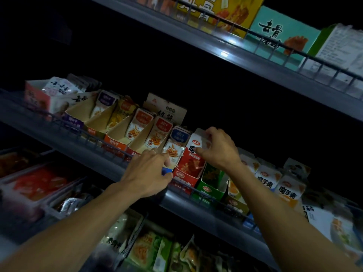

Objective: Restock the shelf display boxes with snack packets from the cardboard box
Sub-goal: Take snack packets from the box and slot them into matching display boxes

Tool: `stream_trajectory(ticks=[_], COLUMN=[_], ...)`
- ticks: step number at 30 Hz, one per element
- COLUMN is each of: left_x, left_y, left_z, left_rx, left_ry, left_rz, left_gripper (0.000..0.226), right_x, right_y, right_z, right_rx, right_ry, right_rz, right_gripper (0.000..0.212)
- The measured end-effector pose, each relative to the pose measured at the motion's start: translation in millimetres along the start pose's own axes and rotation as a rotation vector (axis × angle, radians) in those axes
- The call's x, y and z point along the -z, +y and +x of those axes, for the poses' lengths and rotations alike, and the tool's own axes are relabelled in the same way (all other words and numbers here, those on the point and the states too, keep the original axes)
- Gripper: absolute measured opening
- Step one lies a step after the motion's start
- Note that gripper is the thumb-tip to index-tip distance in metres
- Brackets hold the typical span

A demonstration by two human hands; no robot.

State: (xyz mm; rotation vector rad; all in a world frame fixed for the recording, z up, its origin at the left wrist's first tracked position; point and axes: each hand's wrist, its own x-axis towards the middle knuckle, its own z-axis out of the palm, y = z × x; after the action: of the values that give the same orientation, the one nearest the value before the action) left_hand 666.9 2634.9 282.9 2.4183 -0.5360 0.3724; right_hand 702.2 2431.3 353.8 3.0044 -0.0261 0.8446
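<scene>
Two hands [149, 169], three shelves [196, 203], four teal-lidded... no: two hands, three shelves

— What is reading clearly?

— "去骨" is showing in dark characters on the teal box [284, 36] on the top shelf, and again on the white packets [59, 88] at far left.

— And lower down?

— "魔芋爽" is standing out on the orange-white packets [290, 190] at right. "魔" is peeking out beside the right hand [217, 149] on the red packet [191, 156].

— The yellow box [216, 10]?

— Its big characters are being cut off; nothing else is reading.
</scene>
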Motion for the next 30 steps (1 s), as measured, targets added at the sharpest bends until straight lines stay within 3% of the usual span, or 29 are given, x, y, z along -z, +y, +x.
stream_trajectory(ticks=[7,19,30], left_x=[35,111,161], left_y=[-36,-108,-212], left_z=[-60,-201,-351], left_rx=[0.064,0.248,0.550], left_ry=[-0.042,-0.080,0.030], left_rz=[0.093,0.121,0.136], left_gripper=[0.028,0.014,0.010], right_x=[24,7,-44], right_y=[-49,-234,-424], right_z=[-24,-106,-180], right_rx=[0.059,0.405,0.681], right_ry=[0.120,-0.182,-0.395], right_rz=[0.002,0.226,0.479], right_gripper=[0.053,0.043,0.040])
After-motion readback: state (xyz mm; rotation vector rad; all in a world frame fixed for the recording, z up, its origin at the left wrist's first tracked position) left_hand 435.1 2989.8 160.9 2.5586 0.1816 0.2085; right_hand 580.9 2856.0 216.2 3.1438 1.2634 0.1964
